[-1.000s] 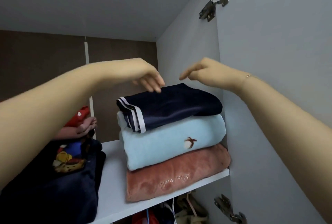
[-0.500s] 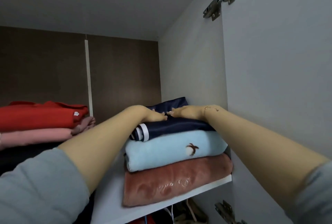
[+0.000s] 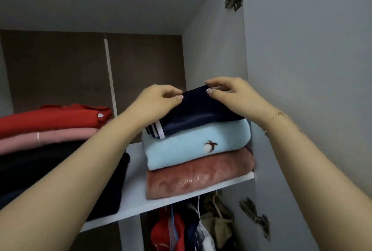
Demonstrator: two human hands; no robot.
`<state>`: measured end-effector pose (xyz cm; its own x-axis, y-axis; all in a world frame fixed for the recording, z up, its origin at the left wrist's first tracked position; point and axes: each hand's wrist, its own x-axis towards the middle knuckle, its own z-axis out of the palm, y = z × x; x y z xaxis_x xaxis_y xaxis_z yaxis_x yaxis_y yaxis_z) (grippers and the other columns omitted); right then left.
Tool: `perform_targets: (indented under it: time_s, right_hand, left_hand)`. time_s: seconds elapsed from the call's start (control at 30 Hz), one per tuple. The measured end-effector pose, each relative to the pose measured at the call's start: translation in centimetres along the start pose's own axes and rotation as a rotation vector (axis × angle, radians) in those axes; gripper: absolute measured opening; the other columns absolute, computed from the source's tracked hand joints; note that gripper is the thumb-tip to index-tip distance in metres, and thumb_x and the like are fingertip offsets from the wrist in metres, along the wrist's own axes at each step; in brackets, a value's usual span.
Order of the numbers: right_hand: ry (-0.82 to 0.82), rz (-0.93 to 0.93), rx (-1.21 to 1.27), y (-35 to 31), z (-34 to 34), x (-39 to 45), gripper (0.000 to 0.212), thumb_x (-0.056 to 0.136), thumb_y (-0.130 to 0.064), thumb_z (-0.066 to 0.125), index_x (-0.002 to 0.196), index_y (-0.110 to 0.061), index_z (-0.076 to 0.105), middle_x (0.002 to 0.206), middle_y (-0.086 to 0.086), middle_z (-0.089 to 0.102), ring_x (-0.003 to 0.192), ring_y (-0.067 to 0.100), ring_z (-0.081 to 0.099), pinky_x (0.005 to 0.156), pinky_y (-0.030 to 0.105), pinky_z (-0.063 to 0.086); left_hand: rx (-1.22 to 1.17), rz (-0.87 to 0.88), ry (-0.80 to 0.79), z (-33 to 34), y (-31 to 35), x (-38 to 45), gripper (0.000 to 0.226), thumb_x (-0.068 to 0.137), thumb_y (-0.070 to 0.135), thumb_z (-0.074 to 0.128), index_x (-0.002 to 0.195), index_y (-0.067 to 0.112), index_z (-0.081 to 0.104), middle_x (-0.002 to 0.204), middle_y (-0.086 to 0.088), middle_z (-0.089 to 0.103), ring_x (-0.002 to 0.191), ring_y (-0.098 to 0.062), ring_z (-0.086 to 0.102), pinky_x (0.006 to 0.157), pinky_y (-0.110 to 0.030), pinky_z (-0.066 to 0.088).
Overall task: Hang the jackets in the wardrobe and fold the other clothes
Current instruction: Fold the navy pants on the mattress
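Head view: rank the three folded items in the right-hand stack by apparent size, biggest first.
1. Light blue folded garment, the thickest, widest face.
2. Rust-pink folded garment at the bottom: similar width, thinner face, so nearly level with the blue one.
3. Navy folded garment on top, clearly smallest, though the left hand and right hand cover part of it.

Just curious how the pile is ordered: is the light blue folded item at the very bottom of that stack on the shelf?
No, the light blue item lies in the middle, above the pink one.

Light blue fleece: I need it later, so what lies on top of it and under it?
On the blue fleece lies a navy garment, pinched by both hands. Under it, a pink fleece on the shelf.
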<state>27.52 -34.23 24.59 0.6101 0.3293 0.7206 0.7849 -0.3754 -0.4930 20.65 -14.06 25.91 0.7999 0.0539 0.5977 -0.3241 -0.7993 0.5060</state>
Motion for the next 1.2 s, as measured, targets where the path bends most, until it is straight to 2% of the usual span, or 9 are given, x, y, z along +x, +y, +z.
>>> perform_targets:
  time_s: [0.07, 0.13, 0.3, 0.4, 0.53, 0.67, 0.83, 1.0, 1.2]
  right_hand:
    - [0.047, -0.003, 0.123, -1.6, -0.4, -3.5, 0.033, 0.097, -0.026, 0.059, 0.13, -0.027, 0.062, 0.125, -0.012, 0.064, 0.117, 0.001, 0.057, 0.103, 0.019, 0.043]
    - [0.071, 0.029, 0.229, -3.5, -0.8, -7.3, 0.03, 0.098, -0.023, 0.058, 0.127, -0.026, 0.064, 0.121, -0.014, 0.066, 0.111, -0.006, 0.059, 0.095, 0.011, 0.045]
    - [0.091, 0.199, 0.285, -7.7, -0.3, -16.7, 0.027, 0.098, -0.019, 0.056, 0.121, -0.024, 0.068, 0.118, -0.01, 0.07, 0.112, 0.003, 0.063, 0.097, 0.026, 0.05]
    - [0.179, 0.314, 0.266, -9.6, 0.4, -22.5, 0.026, 0.097, -0.016, 0.056, 0.118, -0.023, 0.069, 0.118, -0.01, 0.071, 0.113, 0.007, 0.063, 0.102, 0.035, 0.05]
    - [0.315, 0.445, 0.186, -12.0, -0.2, -31.0, 0.026, 0.096, -0.011, 0.056, 0.117, -0.021, 0.07, 0.118, -0.009, 0.071, 0.114, 0.013, 0.064, 0.104, 0.041, 0.048]
    - [0.484, 0.527, 0.118, -15.2, -2.7, -40.6, 0.029, 0.097, -0.01, 0.055, 0.119, -0.022, 0.068, 0.119, -0.005, 0.07, 0.113, 0.013, 0.065, 0.1, 0.038, 0.052]
    - [0.741, 0.614, 0.078, -19.6, -7.3, -53.4, 0.036, 0.089, -0.024, 0.058, 0.124, -0.029, 0.065, 0.12, 0.003, 0.07, 0.113, 0.022, 0.066, 0.094, 0.031, 0.054]
    - [0.967, 0.762, -0.059, -24.9, -10.8, -66.5, 0.028, 0.097, -0.014, 0.054, 0.118, -0.025, 0.07, 0.12, 0.001, 0.071, 0.113, 0.019, 0.066, 0.091, 0.025, 0.054]
    - [1.244, 0.966, -0.189, -31.3, -16.7, -81.0, 0.026, 0.098, -0.008, 0.052, 0.115, -0.016, 0.07, 0.112, 0.0, 0.073, 0.109, 0.018, 0.067, 0.096, 0.031, 0.052]
  left_hand:
    - [-0.126, 0.075, 0.109, -0.2, 0.7, -3.3, 0.028, 0.097, 0.032, 0.058, 0.124, 0.031, 0.066, 0.112, 0.019, 0.065, 0.1, 0.003, 0.06, 0.075, -0.002, 0.04]
    - [-0.287, 0.109, 0.138, -0.1, 1.3, -6.6, 0.023, 0.097, 0.029, 0.057, 0.118, 0.034, 0.068, 0.111, 0.021, 0.068, 0.096, 0.003, 0.064, 0.07, 0.001, 0.043]
    - [-0.685, 0.124, -0.011, 1.3, 2.2, -14.4, 0.02, 0.096, 0.022, 0.059, 0.106, 0.035, 0.07, 0.109, 0.017, 0.071, 0.106, 0.004, 0.063, 0.095, -0.018, 0.046]
    - [-0.845, 0.102, -0.148, 2.8, 2.1, -18.7, 0.021, 0.094, 0.022, 0.061, 0.108, 0.035, 0.071, 0.108, 0.019, 0.072, 0.106, 0.002, 0.065, 0.093, -0.021, 0.051]
    - [-0.966, 0.078, -0.375, 5.5, 3.2, -24.2, 0.024, 0.096, 0.016, 0.059, 0.109, 0.033, 0.07, 0.108, 0.021, 0.072, 0.108, 0.003, 0.064, 0.103, -0.029, 0.046]
    - [-1.12, 0.052, -0.576, 8.8, 6.7, -30.0, 0.026, 0.095, 0.008, 0.058, 0.105, 0.029, 0.07, 0.107, 0.015, 0.074, 0.108, -0.003, 0.065, 0.102, -0.029, 0.048]
    - [-1.229, 0.091, -0.897, 12.5, 13.7, -38.8, 0.026, 0.096, 0.011, 0.056, 0.11, 0.029, 0.07, 0.11, 0.014, 0.073, 0.108, -0.005, 0.066, 0.097, -0.029, 0.049]
    - [-1.29, 0.119, -1.189, 16.3, 21.6, -49.3, 0.026, 0.095, 0.007, 0.056, 0.11, 0.023, 0.07, 0.11, 0.011, 0.073, 0.105, -0.006, 0.068, 0.095, -0.03, 0.049]
    - [-1.286, 0.129, -1.502, 21.5, 33.6, -63.0, 0.026, 0.096, 0.003, 0.053, 0.108, 0.02, 0.069, 0.106, 0.01, 0.075, 0.101, -0.007, 0.069, 0.088, -0.027, 0.05]
